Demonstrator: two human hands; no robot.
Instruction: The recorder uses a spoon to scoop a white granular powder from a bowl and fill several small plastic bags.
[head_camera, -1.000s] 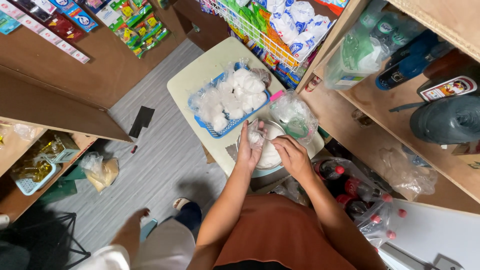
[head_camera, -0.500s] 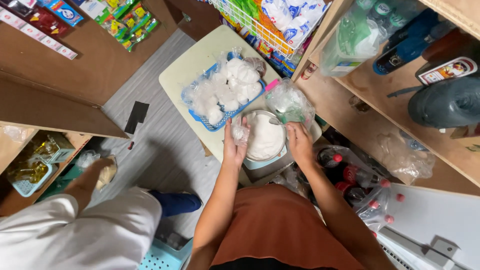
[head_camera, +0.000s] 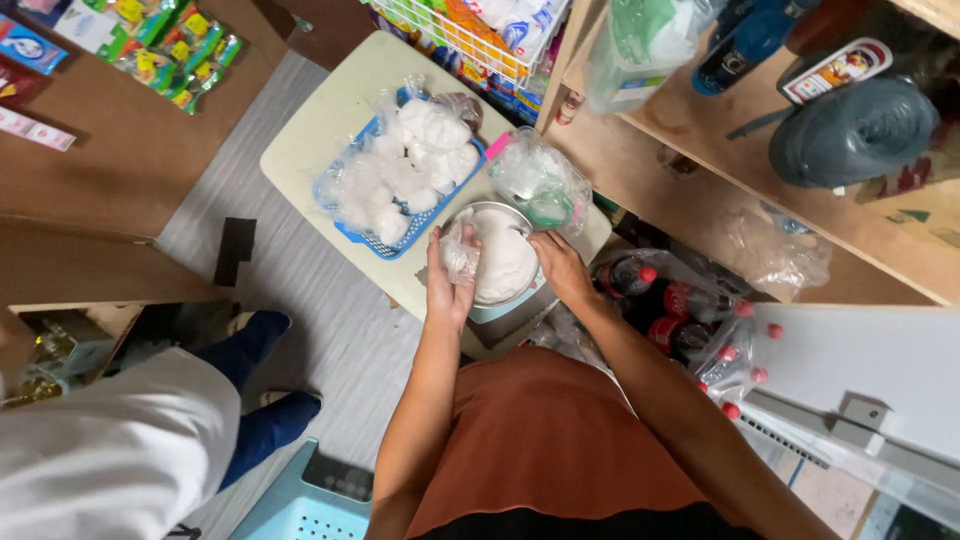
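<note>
Small clear bag (head_camera: 459, 252) in left hand (head_camera: 447, 283)

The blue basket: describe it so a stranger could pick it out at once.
Find the pale table in the middle of the shop floor. The blue basket lies on it, just beyond the metal bowl of white powder by the left hand. Only it is heaped with knotted clear bags of white powder.
</note>
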